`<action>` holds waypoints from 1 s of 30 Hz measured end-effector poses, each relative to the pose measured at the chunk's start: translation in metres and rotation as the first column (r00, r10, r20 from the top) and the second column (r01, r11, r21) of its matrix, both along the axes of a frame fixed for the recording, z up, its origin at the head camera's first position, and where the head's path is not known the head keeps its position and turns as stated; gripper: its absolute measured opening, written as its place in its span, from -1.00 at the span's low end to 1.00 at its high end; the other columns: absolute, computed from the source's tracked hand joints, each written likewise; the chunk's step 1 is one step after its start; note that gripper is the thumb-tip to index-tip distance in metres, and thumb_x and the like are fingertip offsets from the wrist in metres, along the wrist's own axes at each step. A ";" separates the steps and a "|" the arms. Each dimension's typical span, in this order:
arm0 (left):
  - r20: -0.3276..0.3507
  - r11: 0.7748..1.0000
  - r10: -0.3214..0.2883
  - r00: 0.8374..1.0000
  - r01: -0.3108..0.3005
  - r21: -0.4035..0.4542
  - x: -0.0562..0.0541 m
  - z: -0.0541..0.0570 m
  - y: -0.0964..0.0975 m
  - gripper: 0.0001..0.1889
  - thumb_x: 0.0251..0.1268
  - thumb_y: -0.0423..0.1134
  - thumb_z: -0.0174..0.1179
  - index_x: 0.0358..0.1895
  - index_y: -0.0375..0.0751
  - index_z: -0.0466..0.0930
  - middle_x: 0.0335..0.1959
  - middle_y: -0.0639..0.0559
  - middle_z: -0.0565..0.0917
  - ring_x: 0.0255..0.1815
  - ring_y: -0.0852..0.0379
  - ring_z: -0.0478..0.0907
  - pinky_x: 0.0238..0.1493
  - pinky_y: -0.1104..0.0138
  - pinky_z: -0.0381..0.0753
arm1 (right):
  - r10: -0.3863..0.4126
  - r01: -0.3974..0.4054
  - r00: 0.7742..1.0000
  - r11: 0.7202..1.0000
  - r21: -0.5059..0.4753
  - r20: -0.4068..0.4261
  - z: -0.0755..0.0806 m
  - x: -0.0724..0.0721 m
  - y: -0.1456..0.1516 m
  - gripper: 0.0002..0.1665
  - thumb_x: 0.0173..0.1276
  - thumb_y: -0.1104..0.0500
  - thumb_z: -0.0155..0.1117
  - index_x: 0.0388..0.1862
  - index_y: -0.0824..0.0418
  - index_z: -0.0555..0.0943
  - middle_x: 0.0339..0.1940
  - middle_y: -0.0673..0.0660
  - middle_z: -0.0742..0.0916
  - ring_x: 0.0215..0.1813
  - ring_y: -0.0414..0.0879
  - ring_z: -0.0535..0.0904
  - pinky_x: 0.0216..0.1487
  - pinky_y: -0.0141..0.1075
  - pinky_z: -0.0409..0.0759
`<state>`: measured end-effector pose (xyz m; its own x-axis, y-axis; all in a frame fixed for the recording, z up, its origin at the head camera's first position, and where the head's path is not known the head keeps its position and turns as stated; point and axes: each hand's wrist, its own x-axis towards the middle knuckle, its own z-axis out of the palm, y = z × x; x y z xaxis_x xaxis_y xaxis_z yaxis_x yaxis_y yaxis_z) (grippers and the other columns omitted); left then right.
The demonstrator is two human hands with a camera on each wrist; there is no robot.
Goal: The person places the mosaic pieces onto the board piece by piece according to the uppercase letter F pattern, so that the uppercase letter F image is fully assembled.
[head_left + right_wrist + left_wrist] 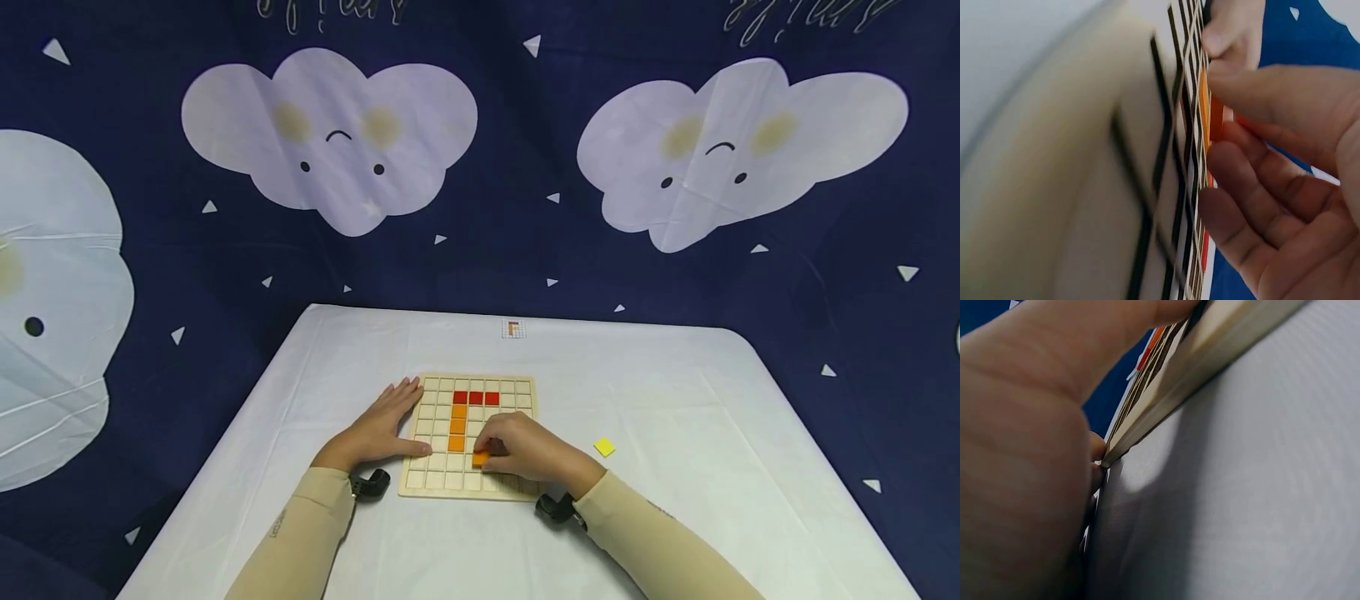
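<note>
A wooden grid board (pixel 437 481) lies flat on the table. Three red square tiles (pixel 476 398) form a row near its far side, and three orange tiles (pixel 457 426) run down from the row's left end. My left hand (pixel 377 427) rests at the board's left edge, fingers spread along it and the thumb on the lower cells. Between thumb and fingertips my right hand (pixel 525 448) pinches another orange tile (pixel 480 459), low over the board, right and below the orange column. The right wrist view shows this orange tile (pixel 1216 119) at the fingertips.
One yellow tile (pixel 604 447) lies on the white table (pixel 675 517), right of the board. Near the far edge is a small printed card (pixel 513 329) with a grid and a coloured figure. Behind the table hangs a dark blue cloth (pixel 510 267) with clouds.
</note>
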<state>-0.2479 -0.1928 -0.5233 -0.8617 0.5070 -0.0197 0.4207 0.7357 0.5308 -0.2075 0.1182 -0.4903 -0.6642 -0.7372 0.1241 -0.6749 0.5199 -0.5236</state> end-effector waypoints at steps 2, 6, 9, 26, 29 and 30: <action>0.004 1.000 -0.001 1.000 0.001 -0.005 0.000 0.000 0.000 0.31 0.03 0.42 0.48 0.66 -0.38 0.10 0.71 -0.22 0.01 0.71 -0.16 -0.16 0.66 -0.01 -0.23 | 0.000 0.000 1.000 1.000 0.011 -0.015 -0.001 0.000 -0.011 -0.79 0.34 0.17 0.60 -0.07 0.12 0.80 -0.12 -0.13 0.75 -0.13 -0.32 0.57 0.00 -0.37 0.61; 0.003 1.000 -0.008 1.000 0.008 -0.009 0.000 0.000 0.000 0.29 0.05 0.41 0.47 0.67 -0.37 0.10 0.71 -0.21 0.01 0.71 -0.16 -0.16 0.66 -0.02 -0.24 | -0.005 0.006 0.999 1.000 0.016 -0.035 -0.002 0.002 -0.027 -0.79 0.35 0.19 0.59 -0.07 0.15 0.80 -0.13 -0.10 0.75 -0.15 -0.32 0.56 -0.03 -0.42 0.61; 0.004 1.000 -0.013 1.000 0.013 -0.006 0.000 0.000 0.000 0.29 0.06 0.40 0.47 0.67 -0.38 0.09 0.71 -0.22 0.01 0.71 -0.16 -0.17 0.66 -0.02 -0.25 | -0.013 0.014 0.999 1.000 0.026 -0.047 -0.002 0.003 -0.036 -0.80 0.35 0.21 0.59 -0.08 0.16 0.80 -0.14 -0.09 0.74 -0.16 -0.32 0.56 -0.01 -0.42 0.60; -0.007 1.000 -0.018 1.000 0.018 0.004 -0.001 -0.002 -0.002 0.29 0.06 0.41 0.47 0.66 -0.39 0.10 0.70 -0.22 0.02 0.71 -0.17 -0.16 0.66 -0.03 -0.25 | -0.029 0.031 0.997 0.999 0.023 -0.067 -0.006 0.011 -0.043 -0.74 0.31 0.18 0.62 -0.04 0.16 0.81 -0.11 -0.10 0.73 -0.12 -0.31 0.56 0.04 -0.48 0.59; -0.010 1.000 -0.020 1.000 0.020 0.003 -0.001 -0.002 -0.002 0.28 0.06 0.41 0.47 0.66 -0.39 0.10 0.70 -0.23 0.02 0.71 -0.18 -0.15 0.66 -0.03 -0.24 | -0.029 0.029 0.998 0.999 0.014 -0.057 -0.005 0.013 -0.039 -0.74 0.33 0.18 0.60 -0.01 0.16 0.81 -0.07 -0.09 0.74 -0.05 -0.30 0.59 0.12 -0.44 0.59; -0.010 1.000 -0.020 1.000 0.020 0.003 -0.001 -0.002 -0.002 0.29 0.06 0.41 0.47 0.66 -0.39 0.10 0.70 -0.23 0.02 0.71 -0.18 -0.15 0.66 -0.03 -0.24 | -0.028 0.028 0.998 1.000 0.005 -0.053 -0.005 0.013 -0.037 -0.74 0.34 0.19 0.59 -0.01 0.16 0.81 -0.06 -0.09 0.75 -0.03 -0.30 0.60 0.14 -0.43 0.60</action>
<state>-0.2489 -0.1951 -0.5251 -0.8515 0.5243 -0.0092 0.4409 0.7252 0.5288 -0.1944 0.0812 -0.4950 -0.6774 -0.7191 0.1554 -0.6867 0.5423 -0.4840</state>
